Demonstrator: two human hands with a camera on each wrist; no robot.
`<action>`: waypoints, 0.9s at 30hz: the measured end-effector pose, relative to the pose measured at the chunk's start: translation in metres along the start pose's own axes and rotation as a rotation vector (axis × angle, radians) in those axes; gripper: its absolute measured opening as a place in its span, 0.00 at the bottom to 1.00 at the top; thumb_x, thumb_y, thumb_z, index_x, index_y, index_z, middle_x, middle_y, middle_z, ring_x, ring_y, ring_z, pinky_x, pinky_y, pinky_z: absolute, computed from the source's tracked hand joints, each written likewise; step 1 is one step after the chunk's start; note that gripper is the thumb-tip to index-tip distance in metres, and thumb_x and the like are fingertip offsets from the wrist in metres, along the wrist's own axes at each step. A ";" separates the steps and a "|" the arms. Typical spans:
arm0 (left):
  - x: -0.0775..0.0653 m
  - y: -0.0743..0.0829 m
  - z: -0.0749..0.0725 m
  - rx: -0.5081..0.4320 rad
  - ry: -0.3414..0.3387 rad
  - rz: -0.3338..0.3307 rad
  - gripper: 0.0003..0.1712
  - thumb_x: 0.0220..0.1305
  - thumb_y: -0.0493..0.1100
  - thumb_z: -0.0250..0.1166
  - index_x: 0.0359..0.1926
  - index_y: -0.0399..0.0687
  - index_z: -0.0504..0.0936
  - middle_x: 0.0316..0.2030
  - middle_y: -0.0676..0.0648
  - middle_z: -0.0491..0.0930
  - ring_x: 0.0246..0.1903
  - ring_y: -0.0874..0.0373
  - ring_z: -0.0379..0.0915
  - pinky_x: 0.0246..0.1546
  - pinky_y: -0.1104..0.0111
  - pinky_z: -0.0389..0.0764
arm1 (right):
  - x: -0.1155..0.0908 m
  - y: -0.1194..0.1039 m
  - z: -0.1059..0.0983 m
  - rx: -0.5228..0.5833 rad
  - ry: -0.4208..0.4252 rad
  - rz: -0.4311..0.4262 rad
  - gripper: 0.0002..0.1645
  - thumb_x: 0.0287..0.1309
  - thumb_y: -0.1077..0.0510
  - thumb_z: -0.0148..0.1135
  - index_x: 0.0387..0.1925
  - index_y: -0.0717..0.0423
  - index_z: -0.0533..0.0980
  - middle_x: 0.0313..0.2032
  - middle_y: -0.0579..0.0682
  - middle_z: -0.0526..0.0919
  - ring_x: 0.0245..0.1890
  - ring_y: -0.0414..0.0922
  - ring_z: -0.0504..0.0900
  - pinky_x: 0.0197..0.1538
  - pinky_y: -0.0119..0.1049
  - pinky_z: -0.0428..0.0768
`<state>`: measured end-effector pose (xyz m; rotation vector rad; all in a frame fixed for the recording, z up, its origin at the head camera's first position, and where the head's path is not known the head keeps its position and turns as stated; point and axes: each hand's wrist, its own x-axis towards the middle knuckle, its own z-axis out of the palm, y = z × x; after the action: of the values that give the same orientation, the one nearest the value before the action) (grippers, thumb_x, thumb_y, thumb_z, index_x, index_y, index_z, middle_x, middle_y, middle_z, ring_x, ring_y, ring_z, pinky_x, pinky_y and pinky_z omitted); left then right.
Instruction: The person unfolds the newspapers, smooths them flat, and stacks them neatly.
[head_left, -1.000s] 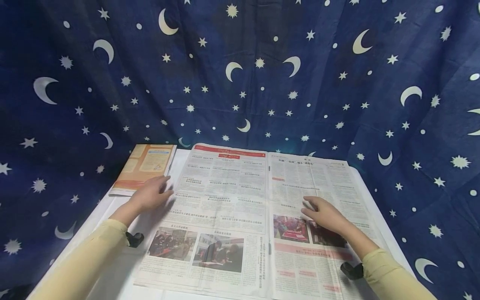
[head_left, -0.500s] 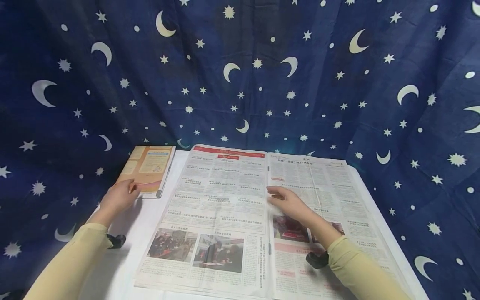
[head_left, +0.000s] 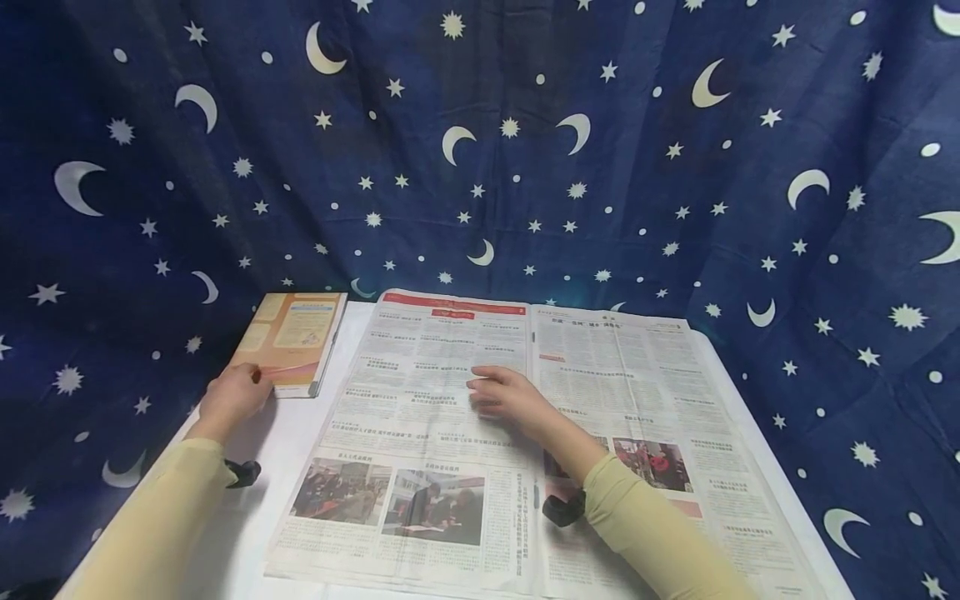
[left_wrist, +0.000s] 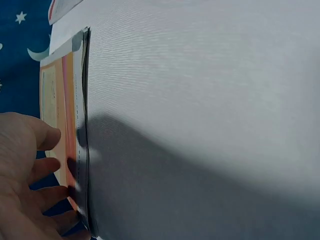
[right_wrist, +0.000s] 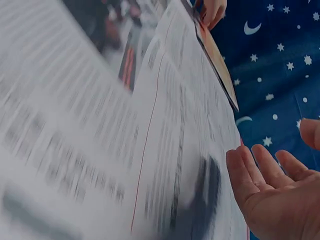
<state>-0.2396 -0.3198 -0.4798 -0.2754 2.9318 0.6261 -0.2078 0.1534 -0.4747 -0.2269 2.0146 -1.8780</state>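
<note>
An orange magazine lies on top of a thin stack at the table's back left. My left hand is at its near-left corner, fingertips close over the cover. In the left wrist view the thumb and fingers of this left hand are spread and loosely bent, with the magazine beneath them. An unfolded newspaper with printed photos covers the middle and right of the table. Above its centre hovers my right hand, holding nothing. Its fingers look extended in the right wrist view.
The white table shows between the stack and the newspaper. A dark blue curtain with moons and stars hangs behind and at both sides. Black straps or mounts sit at my wrists.
My left hand has moved left and slightly nearer, from the magazine's right side to its near-left corner. My right hand has swept left from the right page to the newspaper's middle.
</note>
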 end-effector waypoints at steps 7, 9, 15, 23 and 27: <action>0.011 -0.003 0.002 0.025 0.013 -0.074 0.26 0.70 0.40 0.51 0.62 0.26 0.71 0.57 0.22 0.69 0.52 0.23 0.66 0.50 0.34 0.71 | 0.019 -0.002 0.028 0.092 0.001 0.039 0.35 0.70 0.54 0.62 0.72 0.64 0.66 0.62 0.61 0.78 0.61 0.60 0.78 0.62 0.48 0.79; 0.014 -0.004 0.003 0.040 0.019 -0.092 0.24 0.68 0.37 0.53 0.62 0.27 0.72 0.56 0.22 0.69 0.52 0.23 0.66 0.50 0.33 0.71 | 0.023 -0.003 0.036 0.112 -0.007 0.056 0.34 0.71 0.54 0.61 0.72 0.65 0.66 0.62 0.62 0.78 0.61 0.61 0.78 0.62 0.50 0.79; 0.018 -0.010 0.004 0.044 0.059 -0.120 0.22 0.67 0.34 0.54 0.60 0.27 0.72 0.51 0.23 0.69 0.51 0.24 0.66 0.45 0.35 0.74 | 0.032 -0.001 0.059 0.118 -0.041 0.065 0.32 0.73 0.53 0.59 0.70 0.67 0.68 0.60 0.62 0.80 0.59 0.59 0.80 0.62 0.50 0.79; 0.021 -0.012 0.001 0.011 0.048 -0.198 0.28 0.64 0.37 0.53 0.60 0.19 0.61 0.54 0.17 0.67 0.53 0.20 0.63 0.51 0.34 0.71 | 0.040 -0.001 0.083 0.160 -0.052 0.072 0.31 0.71 0.55 0.60 0.68 0.69 0.70 0.57 0.62 0.82 0.57 0.60 0.81 0.60 0.51 0.80; 0.018 -0.009 0.000 -0.041 0.085 -0.212 0.33 0.65 0.38 0.53 0.63 0.17 0.56 0.56 0.14 0.60 0.56 0.19 0.57 0.55 0.32 0.65 | 0.044 0.003 0.091 0.162 -0.074 0.082 0.30 0.72 0.56 0.59 0.68 0.69 0.70 0.58 0.64 0.81 0.57 0.60 0.82 0.59 0.50 0.81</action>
<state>-0.2552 -0.3308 -0.4862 -0.6231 2.9165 0.6579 -0.2133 0.0530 -0.4884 -0.1644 1.7861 -1.9392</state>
